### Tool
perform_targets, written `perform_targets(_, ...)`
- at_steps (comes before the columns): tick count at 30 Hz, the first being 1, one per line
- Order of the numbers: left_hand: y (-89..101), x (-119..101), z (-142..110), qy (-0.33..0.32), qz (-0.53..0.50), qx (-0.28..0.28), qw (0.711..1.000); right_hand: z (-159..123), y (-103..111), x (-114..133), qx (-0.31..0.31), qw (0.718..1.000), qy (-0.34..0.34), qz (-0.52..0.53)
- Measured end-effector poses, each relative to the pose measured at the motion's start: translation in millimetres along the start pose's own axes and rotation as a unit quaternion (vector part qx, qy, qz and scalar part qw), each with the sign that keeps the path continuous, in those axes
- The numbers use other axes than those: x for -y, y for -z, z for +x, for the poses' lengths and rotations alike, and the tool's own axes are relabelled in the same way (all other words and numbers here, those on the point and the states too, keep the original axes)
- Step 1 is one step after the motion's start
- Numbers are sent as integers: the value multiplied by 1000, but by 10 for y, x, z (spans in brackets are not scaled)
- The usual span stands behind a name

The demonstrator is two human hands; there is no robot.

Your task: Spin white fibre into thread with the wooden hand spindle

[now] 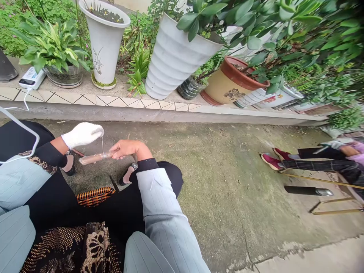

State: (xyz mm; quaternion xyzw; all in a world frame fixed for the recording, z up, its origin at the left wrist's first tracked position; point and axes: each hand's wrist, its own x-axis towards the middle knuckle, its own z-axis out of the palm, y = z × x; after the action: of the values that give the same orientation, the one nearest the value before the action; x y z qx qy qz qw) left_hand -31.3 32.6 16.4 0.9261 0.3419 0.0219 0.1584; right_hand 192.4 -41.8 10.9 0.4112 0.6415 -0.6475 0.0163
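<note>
Left hand: the left hand (82, 135), in a white cotton glove, is raised over the lap, its gloved fingertips (100, 131) pressed together at the top of a thin pale strand (102, 145).
Right hand: the bare right hand (128, 148) lies over one end of a clear-wrapped brown tube (95, 158), fingers closed on it.
Grip: left, pinching the strand; right, closed around the tube, though the exact finger placement is partly hidden.
Tube: held level above the ground between the knees, its free end pointing toward the left foot; the strand hangs down to it, just touching or just beside it, too fine to tell.
Lap: black trousers (110, 210) with an orange-and-black striped cloth (95, 196) and a brown patterned cloth (93, 246).
Feet: black sandals (69, 165) rest on the mossy concrete ground (227, 182).
Ledge: a tiled ledge (113, 100) holds a white fluted planter (105, 45), a tilted ribbed white planter (176, 57), a terracotta-rimmed pot (231, 81) and a white power bank (32, 77) with a white cable (28, 132).
Nearby: to the right sits a co-worker in red sneakers (270, 161) and checked black trousers (318, 165).
</note>
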Motion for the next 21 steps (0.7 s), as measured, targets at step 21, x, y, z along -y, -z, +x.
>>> perform_targets(21,35,-204,-72,-70,-359,132,921,157,83,-167,-301,890,-250,-234)
